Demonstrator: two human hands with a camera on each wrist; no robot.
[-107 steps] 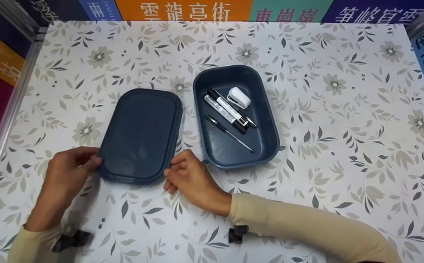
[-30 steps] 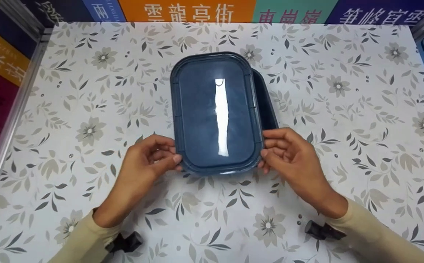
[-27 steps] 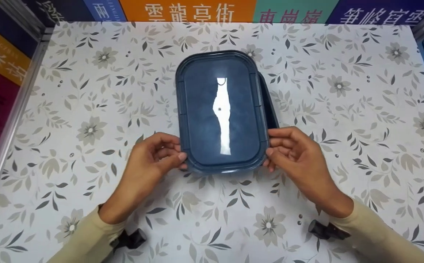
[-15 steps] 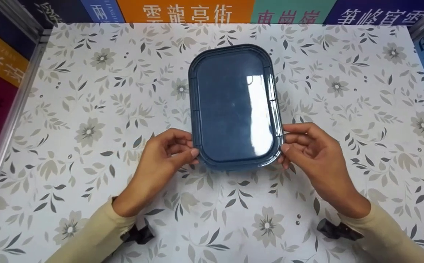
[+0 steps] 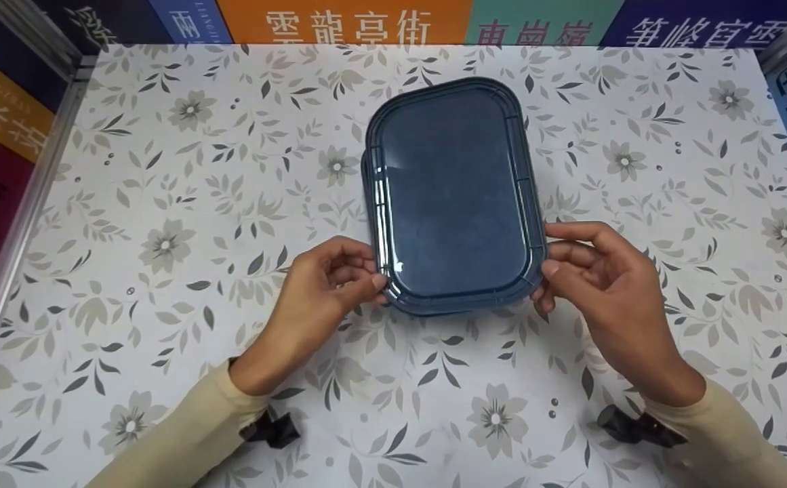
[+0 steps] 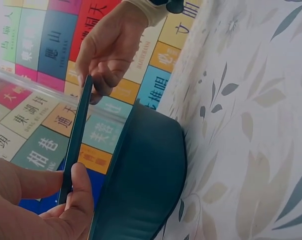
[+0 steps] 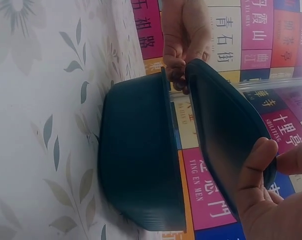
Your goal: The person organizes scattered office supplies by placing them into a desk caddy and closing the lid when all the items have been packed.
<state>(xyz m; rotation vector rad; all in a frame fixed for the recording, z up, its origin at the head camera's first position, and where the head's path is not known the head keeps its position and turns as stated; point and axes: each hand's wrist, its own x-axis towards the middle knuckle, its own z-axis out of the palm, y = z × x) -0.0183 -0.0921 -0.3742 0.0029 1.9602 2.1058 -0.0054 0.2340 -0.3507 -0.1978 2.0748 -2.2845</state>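
A dark blue rectangular lid (image 5: 461, 196) is held up between both hands in the head view. The left hand (image 5: 318, 298) pinches its near left corner, and the right hand (image 5: 617, 291) pinches its near right corner. Beneath stands a deep box (image 7: 141, 155) of the same colour, mostly covered in the head view except for a sliver along the left. Both wrist views show a gap between the box's rim and the lid (image 6: 77, 135); in the right wrist view the lid is tilted. The box's contents are hidden now.
The table (image 5: 230, 169) has a white cloth with a leaf and flower print. Coloured panels (image 5: 346, 24) with large characters stand along the back and both sides. Each wrist carries a small black camera (image 5: 274, 430).
Both hands have carried the lid from the left side of the box to above it, still moving slightly right. The pens, markers and white item seen in the box earlier are now covered.
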